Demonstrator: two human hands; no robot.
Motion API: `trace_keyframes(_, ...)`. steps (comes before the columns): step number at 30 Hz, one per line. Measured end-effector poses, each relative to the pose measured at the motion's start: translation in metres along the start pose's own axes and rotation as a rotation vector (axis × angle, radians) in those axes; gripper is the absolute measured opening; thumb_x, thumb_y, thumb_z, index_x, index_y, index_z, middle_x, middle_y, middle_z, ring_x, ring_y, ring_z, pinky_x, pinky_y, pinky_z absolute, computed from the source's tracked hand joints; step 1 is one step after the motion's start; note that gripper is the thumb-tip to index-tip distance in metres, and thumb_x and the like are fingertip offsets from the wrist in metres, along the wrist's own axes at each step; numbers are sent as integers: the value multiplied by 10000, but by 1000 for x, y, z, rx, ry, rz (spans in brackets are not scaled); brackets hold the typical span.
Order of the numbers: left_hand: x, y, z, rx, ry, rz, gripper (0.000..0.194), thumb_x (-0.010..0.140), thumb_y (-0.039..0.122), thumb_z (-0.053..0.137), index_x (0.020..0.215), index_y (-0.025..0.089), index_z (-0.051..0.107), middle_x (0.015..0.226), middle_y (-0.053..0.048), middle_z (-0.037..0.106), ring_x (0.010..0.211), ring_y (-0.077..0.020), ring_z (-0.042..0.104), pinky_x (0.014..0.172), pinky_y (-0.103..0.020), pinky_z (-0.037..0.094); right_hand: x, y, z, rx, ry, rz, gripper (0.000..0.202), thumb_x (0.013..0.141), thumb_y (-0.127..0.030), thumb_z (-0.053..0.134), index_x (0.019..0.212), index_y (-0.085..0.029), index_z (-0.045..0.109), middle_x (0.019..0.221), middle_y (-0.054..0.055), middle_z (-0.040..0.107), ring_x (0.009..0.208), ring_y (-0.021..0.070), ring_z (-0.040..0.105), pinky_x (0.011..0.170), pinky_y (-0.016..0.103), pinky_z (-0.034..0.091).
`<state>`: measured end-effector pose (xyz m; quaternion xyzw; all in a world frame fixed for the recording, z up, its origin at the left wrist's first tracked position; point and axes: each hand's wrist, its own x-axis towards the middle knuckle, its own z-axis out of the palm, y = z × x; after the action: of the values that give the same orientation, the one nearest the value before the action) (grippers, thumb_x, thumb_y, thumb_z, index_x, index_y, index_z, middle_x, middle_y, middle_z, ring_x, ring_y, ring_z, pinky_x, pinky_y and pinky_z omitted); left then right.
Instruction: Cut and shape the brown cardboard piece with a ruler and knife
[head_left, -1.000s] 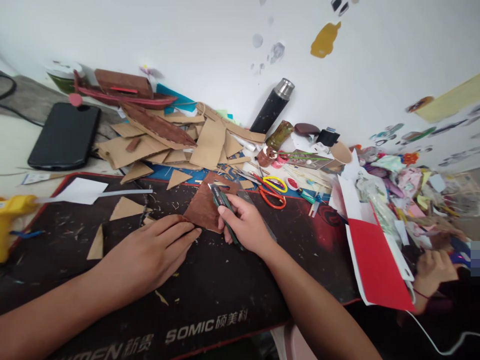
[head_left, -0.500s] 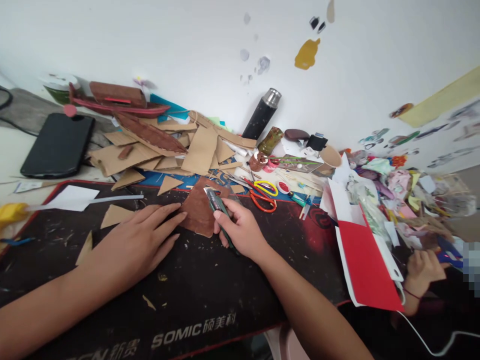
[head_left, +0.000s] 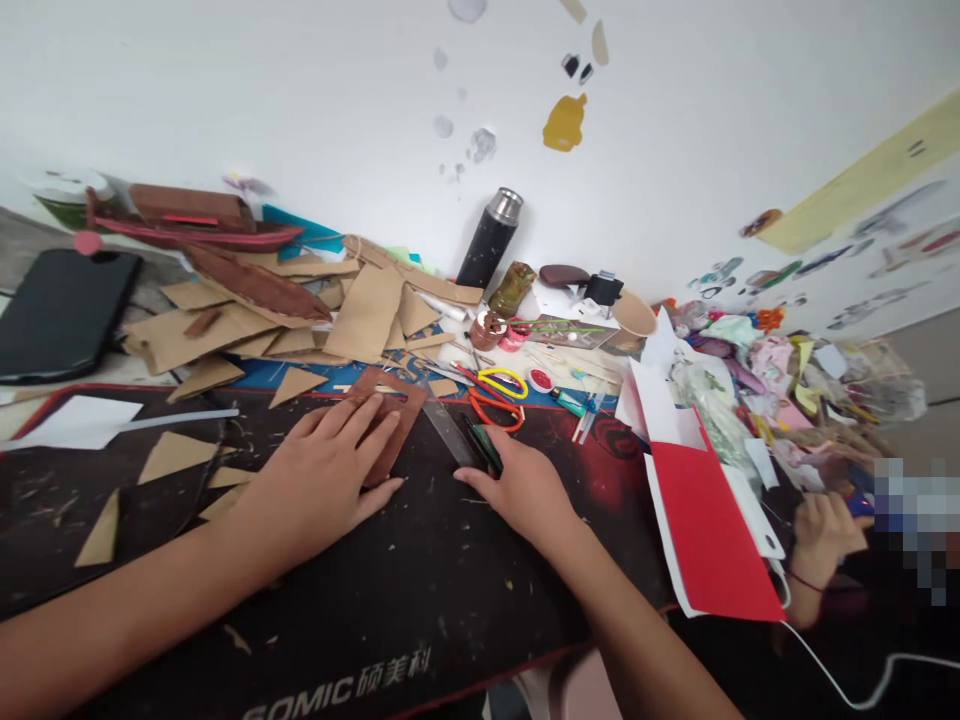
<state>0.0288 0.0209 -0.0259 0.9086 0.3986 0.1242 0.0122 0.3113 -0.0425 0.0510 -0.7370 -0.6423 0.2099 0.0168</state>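
A brown sheet [head_left: 405,415] with a notch in its upper edge lies on the black mat [head_left: 480,570]. My left hand [head_left: 322,460] rests over its left part, fingers spread and pressing it flat. To the right of the sheet, my right hand [head_left: 525,480] is closed around a dark green utility knife [head_left: 482,443]. A clear ruler [head_left: 447,432] lies slanted between the sheet and the knife, its lower end close to my right thumb. Whether my thumb touches the ruler is hard to tell.
Cardboard scraps [head_left: 367,310] and a brown boat model [head_left: 202,220] lie behind. Scissors [head_left: 499,398] are beyond my right hand, near a black flask [head_left: 491,238]. A red sheet [head_left: 712,520] is to the right, and another person's hand [head_left: 821,540] at far right.
My left hand has moved onto the brown sheet. My right hand has drawn back to the right with the knife, and the clear ruler now shows beside it. The view has shifted.
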Motion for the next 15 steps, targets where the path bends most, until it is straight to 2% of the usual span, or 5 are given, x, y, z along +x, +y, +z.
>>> trace_keyframes(2,-1,-10,2,-18,15,44,725,1110,569,524,1748,233,596,1800,-179,608,1617,-456,589,1254,-626,517,0,-3,-3,-62,-39,10,639,1101,-483,818,1652,-200,658,1421,217,849,1353,430,811,1104,501,604)
trace_keyframes(4,-4,-25,2,-51,39,176,688,1094,450,507,1750,258,592,1774,-147,643,1629,-406,588,1319,-617,473,0,-6,-6,-103,-73,11,627,1120,-478,792,1655,-192,634,1368,217,864,1293,425,835,1056,486,608)
trace_keyframes(7,-9,-51,-6,-118,63,329,779,1023,271,537,1793,381,514,1814,-13,615,1691,-329,535,1426,-597,363,-1,-9,-9,-140,-107,6,499,1158,-463,725,1565,-182,658,1280,205,880,1210,407,856,988,457,600)
trace_keyframes(10,-12,-71,-13,-155,26,334,797,1020,258,582,1781,481,505,1849,67,566,1709,-298,517,1406,-549,406,-1,-9,-11,-158,-133,14,431,1164,-457,704,1482,-168,671,1252,211,876,1176,398,855,948,441,587)
trace_keyframes(15,-13,-75,-7,-149,36,338,750,1065,262,512,1792,450,507,1849,34,568,1705,-303,526,1400,-558,422,-3,-7,-13,-163,-151,1,414,1147,-463,730,1424,-158,685,1248,222,869,1162,393,848,937,440,585)
